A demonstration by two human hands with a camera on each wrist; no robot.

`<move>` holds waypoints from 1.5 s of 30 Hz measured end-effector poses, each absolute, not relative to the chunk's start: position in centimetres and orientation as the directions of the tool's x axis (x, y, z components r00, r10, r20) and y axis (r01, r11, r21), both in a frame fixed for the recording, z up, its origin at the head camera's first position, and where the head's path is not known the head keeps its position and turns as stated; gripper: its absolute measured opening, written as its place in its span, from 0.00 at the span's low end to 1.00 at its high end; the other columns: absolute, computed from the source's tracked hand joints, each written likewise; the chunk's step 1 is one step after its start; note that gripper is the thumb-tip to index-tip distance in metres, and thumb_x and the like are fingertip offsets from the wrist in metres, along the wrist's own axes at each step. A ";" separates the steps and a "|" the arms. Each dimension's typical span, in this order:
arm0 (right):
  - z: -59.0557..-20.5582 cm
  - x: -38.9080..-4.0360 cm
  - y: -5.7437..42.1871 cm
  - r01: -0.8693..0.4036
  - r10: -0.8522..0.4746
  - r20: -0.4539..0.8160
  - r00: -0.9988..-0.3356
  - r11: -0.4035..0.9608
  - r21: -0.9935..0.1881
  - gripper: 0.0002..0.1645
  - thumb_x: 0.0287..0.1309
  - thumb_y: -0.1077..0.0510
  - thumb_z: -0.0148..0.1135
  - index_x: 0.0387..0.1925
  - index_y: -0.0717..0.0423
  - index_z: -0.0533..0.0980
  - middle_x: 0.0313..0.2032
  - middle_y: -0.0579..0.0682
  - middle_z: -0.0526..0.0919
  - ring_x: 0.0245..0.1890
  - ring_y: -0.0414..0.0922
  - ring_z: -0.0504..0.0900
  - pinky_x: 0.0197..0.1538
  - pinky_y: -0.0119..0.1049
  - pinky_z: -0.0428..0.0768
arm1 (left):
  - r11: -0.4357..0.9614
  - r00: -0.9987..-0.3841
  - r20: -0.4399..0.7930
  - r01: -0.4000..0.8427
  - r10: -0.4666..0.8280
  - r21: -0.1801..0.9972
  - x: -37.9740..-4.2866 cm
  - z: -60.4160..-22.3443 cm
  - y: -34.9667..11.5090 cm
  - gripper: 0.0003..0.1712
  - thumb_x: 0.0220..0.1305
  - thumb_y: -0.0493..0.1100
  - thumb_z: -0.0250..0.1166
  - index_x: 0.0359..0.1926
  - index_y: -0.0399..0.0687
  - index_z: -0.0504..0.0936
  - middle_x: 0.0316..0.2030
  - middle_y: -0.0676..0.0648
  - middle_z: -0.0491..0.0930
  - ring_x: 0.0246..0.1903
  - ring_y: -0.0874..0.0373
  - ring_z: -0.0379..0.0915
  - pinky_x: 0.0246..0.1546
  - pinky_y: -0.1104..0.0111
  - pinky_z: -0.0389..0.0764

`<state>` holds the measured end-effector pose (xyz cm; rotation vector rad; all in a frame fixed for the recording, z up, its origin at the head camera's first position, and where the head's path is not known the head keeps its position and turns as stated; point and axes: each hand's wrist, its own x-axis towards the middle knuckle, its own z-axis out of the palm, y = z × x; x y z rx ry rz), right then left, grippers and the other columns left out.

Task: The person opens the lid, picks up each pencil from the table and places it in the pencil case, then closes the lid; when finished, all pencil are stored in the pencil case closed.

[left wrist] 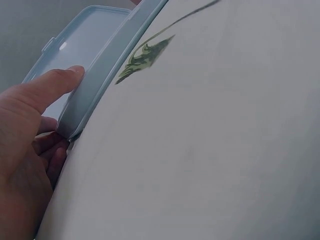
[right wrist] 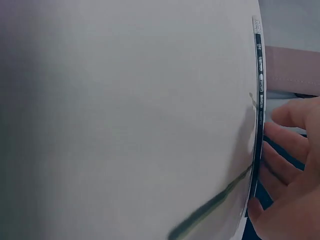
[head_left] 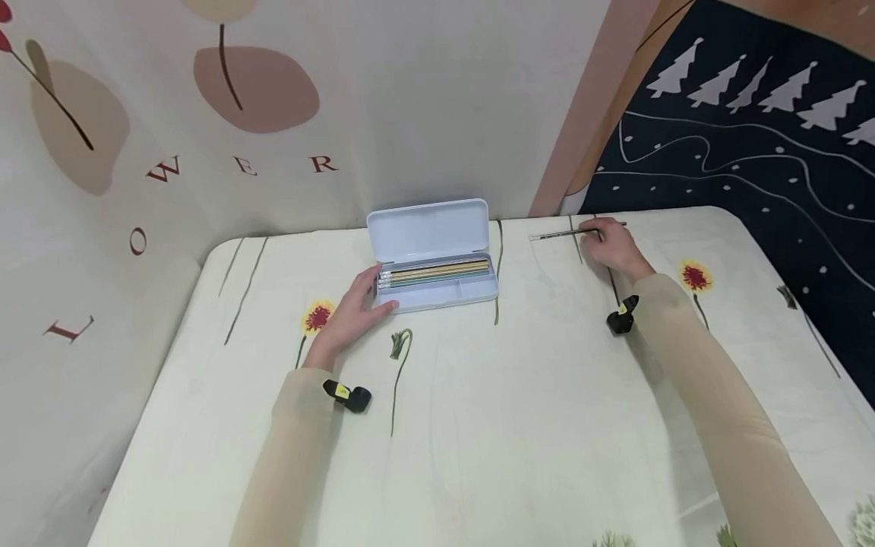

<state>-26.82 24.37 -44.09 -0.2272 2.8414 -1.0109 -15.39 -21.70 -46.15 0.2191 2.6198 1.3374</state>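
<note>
A pale blue pencil case [head_left: 446,305] lies on the cloth with its lid [head_left: 428,232] raised. Several pencils [head_left: 437,272] lie side by side in its back compartment. My left hand [head_left: 350,319] holds the case at its left end, the thumb over the front rim. In the left wrist view the thumb [left wrist: 65,77] bends over the wall and the other fingers sit at the corner. Off to the right, my right hand [head_left: 615,247] holds a dark pencil [head_left: 563,234] with a white end pointing left. Its thumb is on the near side, its fingers behind.
A white cloth printed with flowers covers the table [head_left: 478,425]. Behind its back edge hangs a pale printed curtain [head_left: 437,114]. A dark cloth with white trees [head_left: 738,144] hangs at the right.
</note>
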 end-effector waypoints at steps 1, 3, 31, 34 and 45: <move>-44.1 -26.8 24.4 -0.102 -0.178 -0.059 -0.982 0.772 -0.627 0.23 0.65 0.62 0.46 0.58 0.69 0.72 0.63 0.69 0.63 0.66 0.65 0.58 0.66 0.62 0.50 | 0.584 -0.971 -0.103 0.044 0.216 0.811 -15.5 -46.1 -21.7 0.48 0.65 0.52 0.64 0.76 0.46 0.48 0.74 0.43 0.47 0.72 0.48 0.42 0.69 0.52 0.49; -44.0 -26.7 24.4 -0.094 -0.158 -0.049 -0.986 0.779 -0.620 0.22 0.63 0.62 0.48 0.55 0.68 0.74 0.61 0.68 0.66 0.64 0.64 0.60 0.63 0.65 0.49 | 0.586 -0.971 -0.103 0.044 0.216 0.809 -15.5 -46.1 -21.7 0.48 0.65 0.52 0.64 0.76 0.46 0.48 0.74 0.43 0.47 0.72 0.48 0.42 0.69 0.52 0.48; -44.5 -25.1 24.6 0.003 -0.076 -0.081 -0.994 0.710 -0.704 0.15 0.63 0.61 0.58 0.49 0.65 0.79 0.49 0.64 0.79 0.52 0.58 0.72 0.64 0.69 0.40 | 0.589 -0.971 -0.097 0.051 0.217 0.807 -15.5 -46.2 -21.8 0.47 0.65 0.50 0.64 0.76 0.44 0.48 0.74 0.42 0.47 0.71 0.45 0.45 0.69 0.52 0.51; -44.7 -24.9 24.4 -0.010 -0.091 -0.075 -0.993 0.697 -0.717 0.16 0.63 0.61 0.59 0.49 0.66 0.80 0.48 0.63 0.79 0.47 0.54 0.73 0.61 0.55 0.60 | 0.591 -0.971 -0.104 0.044 0.214 0.806 -15.6 -46.3 -21.8 0.47 0.65 0.50 0.65 0.76 0.44 0.48 0.74 0.42 0.47 0.71 0.45 0.45 0.69 0.52 0.51; -44.0 -24.3 23.1 -0.071 -0.139 -0.030 -0.990 0.665 -0.743 0.14 0.62 0.62 0.61 0.46 0.65 0.81 0.45 0.60 0.81 0.36 0.46 0.73 0.35 0.33 0.69 | 0.583 -0.970 -0.107 0.042 0.218 0.811 -15.7 -46.3 -21.7 0.48 0.65 0.51 0.65 0.76 0.45 0.48 0.74 0.42 0.46 0.71 0.45 0.45 0.69 0.52 0.50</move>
